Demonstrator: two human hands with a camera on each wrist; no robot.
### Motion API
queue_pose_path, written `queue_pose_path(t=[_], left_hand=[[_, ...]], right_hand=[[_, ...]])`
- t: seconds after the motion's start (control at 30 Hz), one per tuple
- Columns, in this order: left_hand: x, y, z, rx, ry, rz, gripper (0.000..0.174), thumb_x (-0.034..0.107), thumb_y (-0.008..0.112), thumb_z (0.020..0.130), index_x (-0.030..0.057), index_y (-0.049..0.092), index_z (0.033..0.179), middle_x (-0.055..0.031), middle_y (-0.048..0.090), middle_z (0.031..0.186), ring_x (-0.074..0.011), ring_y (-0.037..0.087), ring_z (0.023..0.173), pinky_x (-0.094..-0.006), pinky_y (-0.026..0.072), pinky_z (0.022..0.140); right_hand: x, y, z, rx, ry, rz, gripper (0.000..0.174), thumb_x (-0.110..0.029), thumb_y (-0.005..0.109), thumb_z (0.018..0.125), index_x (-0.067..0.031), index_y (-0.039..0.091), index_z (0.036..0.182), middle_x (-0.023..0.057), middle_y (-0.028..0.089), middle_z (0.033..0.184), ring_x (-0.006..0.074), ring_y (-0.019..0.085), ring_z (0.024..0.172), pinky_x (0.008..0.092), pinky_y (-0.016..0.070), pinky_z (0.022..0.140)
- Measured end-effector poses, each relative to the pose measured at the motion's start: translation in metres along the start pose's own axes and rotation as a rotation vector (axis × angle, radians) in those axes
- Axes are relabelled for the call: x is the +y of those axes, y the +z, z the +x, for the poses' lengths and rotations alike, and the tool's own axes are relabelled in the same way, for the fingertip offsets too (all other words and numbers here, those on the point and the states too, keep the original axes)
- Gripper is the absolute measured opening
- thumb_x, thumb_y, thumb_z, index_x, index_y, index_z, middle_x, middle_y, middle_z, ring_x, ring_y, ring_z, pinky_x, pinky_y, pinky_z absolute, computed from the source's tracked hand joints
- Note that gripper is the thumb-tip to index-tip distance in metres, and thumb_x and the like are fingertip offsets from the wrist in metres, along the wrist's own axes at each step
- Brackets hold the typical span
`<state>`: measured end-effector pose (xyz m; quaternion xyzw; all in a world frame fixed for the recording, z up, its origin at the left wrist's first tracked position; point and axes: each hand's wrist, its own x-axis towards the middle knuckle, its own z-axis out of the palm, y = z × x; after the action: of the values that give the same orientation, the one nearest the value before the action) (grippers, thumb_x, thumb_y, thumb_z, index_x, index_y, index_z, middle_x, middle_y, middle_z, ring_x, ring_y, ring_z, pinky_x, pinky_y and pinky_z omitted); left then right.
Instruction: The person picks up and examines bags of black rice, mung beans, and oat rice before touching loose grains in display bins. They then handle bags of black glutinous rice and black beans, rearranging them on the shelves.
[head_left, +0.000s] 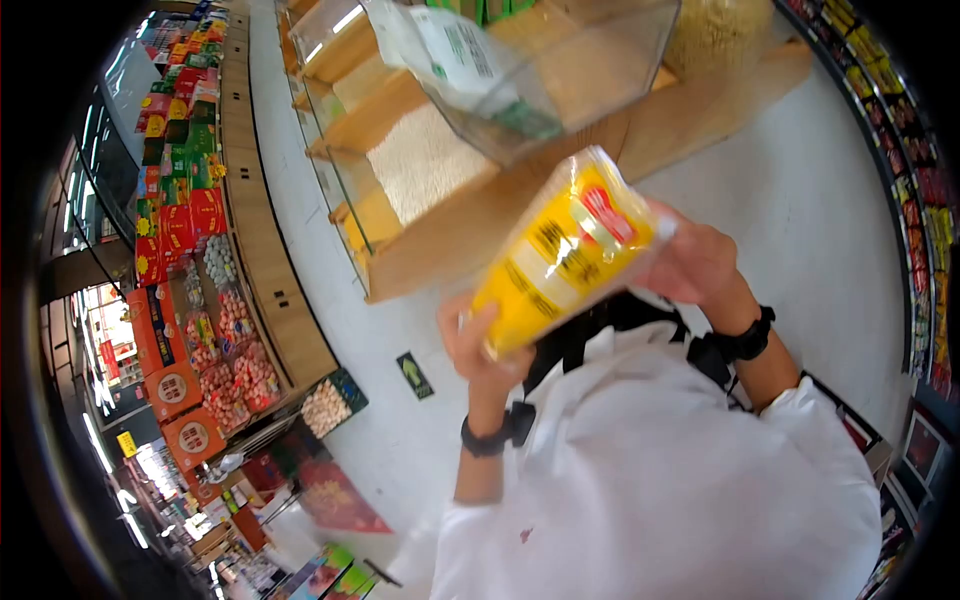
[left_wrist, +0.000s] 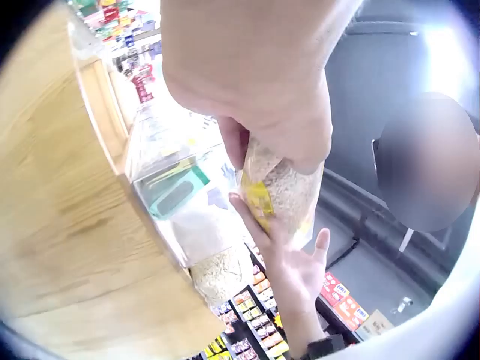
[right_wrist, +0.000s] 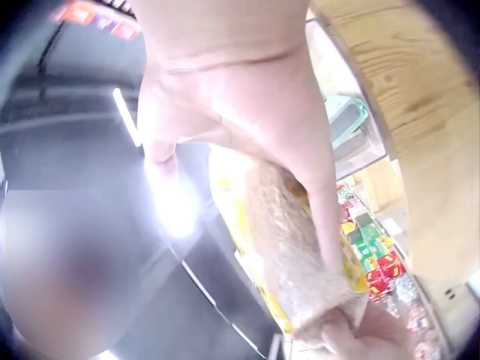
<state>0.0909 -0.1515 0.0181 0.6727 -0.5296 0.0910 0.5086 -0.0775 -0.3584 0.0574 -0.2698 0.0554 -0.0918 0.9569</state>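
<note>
A yellow plastic bag (head_left: 560, 262) with a red label and dark printed characters is held tilted in front of the white shirt. Through its clear back, pale grain-like contents show in both wrist views. My left hand (head_left: 475, 345) grips the lower end, its fingers curled round the edge. At the upper end, my right hand (head_left: 697, 262) touches the bag. In the right wrist view the right hand's fingers (right_wrist: 324, 214) lie straight along one side, and its thumb stands out away from the bag.
Ahead is a wooden display bin with clear walls and white grain (head_left: 425, 160) inside. A white-and-green bag (head_left: 450, 60) lies at its clear front compartment. Packed shelves (head_left: 915, 180) line the right; stacked colourful boxes (head_left: 180, 220) stand left. A low crate (head_left: 328, 403) sits on the floor.
</note>
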Motion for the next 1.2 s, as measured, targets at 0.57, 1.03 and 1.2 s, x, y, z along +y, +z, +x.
queue_pose_path(t=[0.57,1.03,1.2], left_hand=[[-0.049,-0.015,0.204,-0.192,0.121,0.141,0.050,-0.009,0.060,0.075,0.0099,0.060,0.122,-0.0192,0.048,0.134,-0.0353,0.053,0.117,-0.0409,0.0468,0.094],[-0.122,0.021,0.328,-0.571,0.569,0.098,0.023,0.004,0.065,0.076,0.0161,0.068,0.095,0.0024,0.063,0.112,-0.0254,0.050,0.125,-0.0518,0.0329,0.111],[-0.123,0.047,0.362,-0.742,0.775,0.070,0.009,0.010,0.062,0.078,0.0168,0.068,0.081,0.0059,0.065,0.087,-0.0185,0.059,0.104,-0.0470,0.0356,0.110]], right_hand=[[-0.249,0.101,0.075,0.532,-0.537,-1.384,0.049,-0.014,0.067,0.088,-0.0015,0.050,0.131,0.0068,0.065,0.107,0.0146,0.065,0.097,0.0288,0.0552,0.077],[-0.223,-0.003,0.193,0.486,0.203,-2.249,0.025,-0.001,0.066,0.081,0.0058,0.055,0.102,0.0255,0.062,0.080,0.0386,0.064,0.074,0.0412,0.0507,0.066],[-0.239,0.039,0.168,0.749,0.056,-2.151,0.035,-0.007,0.067,0.084,0.0031,0.057,0.116,0.0214,0.063,0.083,0.0327,0.065,0.078,0.0392,0.0521,0.070]])
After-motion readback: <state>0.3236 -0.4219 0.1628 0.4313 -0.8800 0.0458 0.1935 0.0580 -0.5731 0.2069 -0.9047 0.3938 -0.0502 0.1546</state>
